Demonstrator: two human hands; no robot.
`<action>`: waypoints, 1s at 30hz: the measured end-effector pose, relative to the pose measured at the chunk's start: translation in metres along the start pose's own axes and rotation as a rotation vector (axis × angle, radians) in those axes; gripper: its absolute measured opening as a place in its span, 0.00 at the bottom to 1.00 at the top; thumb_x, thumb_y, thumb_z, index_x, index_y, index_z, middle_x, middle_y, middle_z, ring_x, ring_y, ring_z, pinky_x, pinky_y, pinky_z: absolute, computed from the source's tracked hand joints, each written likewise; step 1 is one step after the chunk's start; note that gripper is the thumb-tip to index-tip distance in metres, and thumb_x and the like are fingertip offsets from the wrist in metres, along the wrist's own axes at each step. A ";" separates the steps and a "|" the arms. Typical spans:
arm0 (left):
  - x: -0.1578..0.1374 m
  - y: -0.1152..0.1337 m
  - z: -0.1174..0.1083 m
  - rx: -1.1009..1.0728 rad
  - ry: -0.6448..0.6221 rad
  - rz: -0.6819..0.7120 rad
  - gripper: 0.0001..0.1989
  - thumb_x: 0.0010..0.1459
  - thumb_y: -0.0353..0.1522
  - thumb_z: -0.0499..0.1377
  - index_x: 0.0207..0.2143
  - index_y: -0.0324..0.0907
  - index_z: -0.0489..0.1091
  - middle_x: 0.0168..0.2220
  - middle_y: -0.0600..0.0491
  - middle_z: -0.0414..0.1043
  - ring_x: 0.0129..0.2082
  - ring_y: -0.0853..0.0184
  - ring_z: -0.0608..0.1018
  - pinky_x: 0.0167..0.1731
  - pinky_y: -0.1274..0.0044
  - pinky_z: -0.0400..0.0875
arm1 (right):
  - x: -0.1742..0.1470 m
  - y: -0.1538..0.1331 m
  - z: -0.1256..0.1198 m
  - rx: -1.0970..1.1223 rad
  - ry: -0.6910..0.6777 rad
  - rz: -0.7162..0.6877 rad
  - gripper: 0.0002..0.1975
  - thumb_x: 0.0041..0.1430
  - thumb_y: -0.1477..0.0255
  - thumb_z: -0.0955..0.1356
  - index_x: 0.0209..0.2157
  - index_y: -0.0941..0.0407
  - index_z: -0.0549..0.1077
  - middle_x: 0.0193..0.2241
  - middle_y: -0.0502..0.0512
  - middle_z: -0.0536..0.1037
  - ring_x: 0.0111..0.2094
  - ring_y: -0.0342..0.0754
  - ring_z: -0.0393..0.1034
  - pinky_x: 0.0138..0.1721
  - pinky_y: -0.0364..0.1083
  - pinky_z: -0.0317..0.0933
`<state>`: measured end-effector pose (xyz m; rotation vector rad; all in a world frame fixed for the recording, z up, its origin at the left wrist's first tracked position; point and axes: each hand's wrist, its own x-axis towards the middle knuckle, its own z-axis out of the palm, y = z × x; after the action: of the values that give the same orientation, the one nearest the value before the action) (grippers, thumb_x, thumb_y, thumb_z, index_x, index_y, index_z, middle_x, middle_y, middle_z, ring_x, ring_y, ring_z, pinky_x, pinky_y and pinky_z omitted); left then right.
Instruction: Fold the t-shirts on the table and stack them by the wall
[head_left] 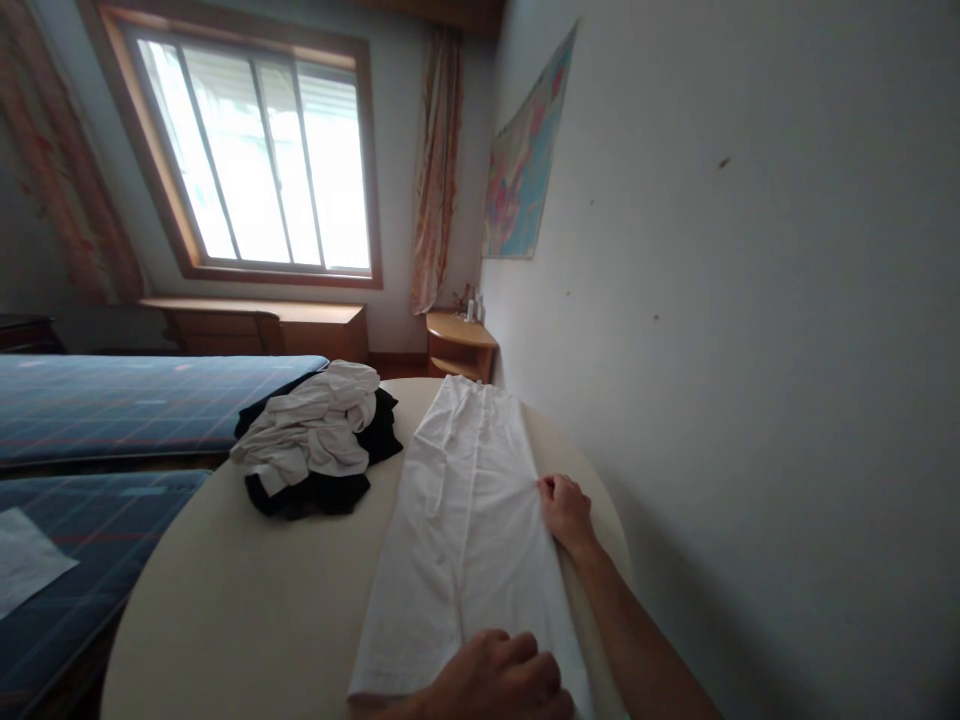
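A long white garment [480, 520] lies stretched lengthwise on a round cream table [210, 610], with a lengthwise seam or fold down its middle and creases near its far end. My right hand [568, 508] pinches its right edge about midway along, pulling small wrinkles towards the fingertips. At the bottom of the view my left hand [502, 680] rests over the near right part of the same garment. Its fingers are curled down at the cloth, and their tips are hidden.
Left on the table is a crumpled heap of light grey cloth [315, 420] and black cloth [315, 495]. Blue plaid mattresses [150, 405] stand beyond the table's left side. A white wall [750, 400] rises close on the right. A small corner shelf [461, 328] stands behind.
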<state>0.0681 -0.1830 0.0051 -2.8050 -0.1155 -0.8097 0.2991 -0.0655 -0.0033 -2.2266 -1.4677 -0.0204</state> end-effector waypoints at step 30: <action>-0.014 -0.029 -0.012 -0.242 -0.266 -0.202 0.31 0.64 0.50 0.54 0.65 0.50 0.58 0.69 0.43 0.53 0.66 0.45 0.60 0.58 0.55 0.63 | 0.021 -0.007 -0.010 -0.072 0.010 -0.004 0.17 0.63 0.61 0.64 0.46 0.54 0.77 0.45 0.59 0.80 0.48 0.55 0.72 0.48 0.51 0.61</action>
<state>0.0464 -0.1579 0.0132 -3.1586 -0.3729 -0.5133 0.3040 -0.0492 0.0140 -2.2774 -1.4889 -0.0867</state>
